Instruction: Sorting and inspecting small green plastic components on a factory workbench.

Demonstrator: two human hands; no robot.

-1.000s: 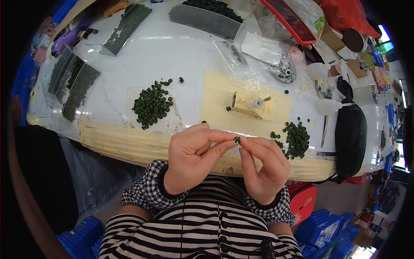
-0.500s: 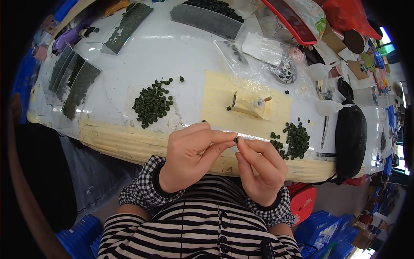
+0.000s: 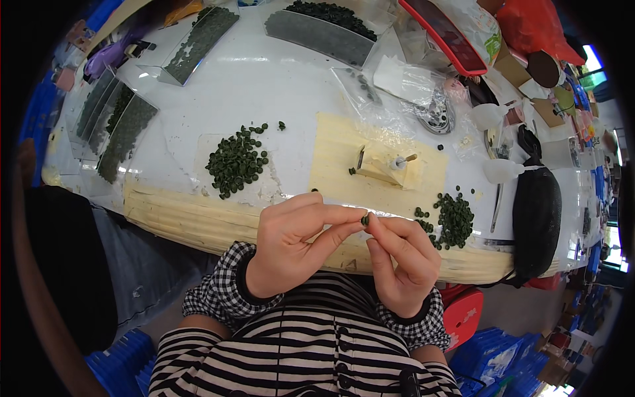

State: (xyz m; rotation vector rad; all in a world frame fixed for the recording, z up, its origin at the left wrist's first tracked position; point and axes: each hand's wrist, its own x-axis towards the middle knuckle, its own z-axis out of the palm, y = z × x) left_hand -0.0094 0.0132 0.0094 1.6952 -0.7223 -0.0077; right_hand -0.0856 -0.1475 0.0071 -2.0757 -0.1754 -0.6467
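Note:
Near the table's front edge, my left hand [image 3: 297, 241] pinches a small dark green round piece [image 3: 365, 220] between thumb and forefinger. From the other side, the fingertips of my right hand [image 3: 405, 258] close on the same piece; they hide part of it. A loose pile of similar green pieces [image 3: 236, 162] lies beyond my left hand. A second green pile [image 3: 455, 221] is just past my right hand. Ahead of both hands, a yellow taped block [image 3: 387, 165] with a small upright peg sits on a yellow sheet [image 3: 331, 142].
Clear bins of green pieces stand at the back [image 3: 321, 38], back left [image 3: 198, 46] and far left [image 3: 126, 135]. Plastic bags [image 3: 370, 99], a red-framed device [image 3: 446, 36], a squeeze bottle [image 3: 499, 169], tweezers [image 3: 496, 208] and a black pouch [image 3: 537, 218] crowd the right side.
The whole view has shifted slightly. Both hands stay fingertip to fingertip around the green piece, with only small finger movement.

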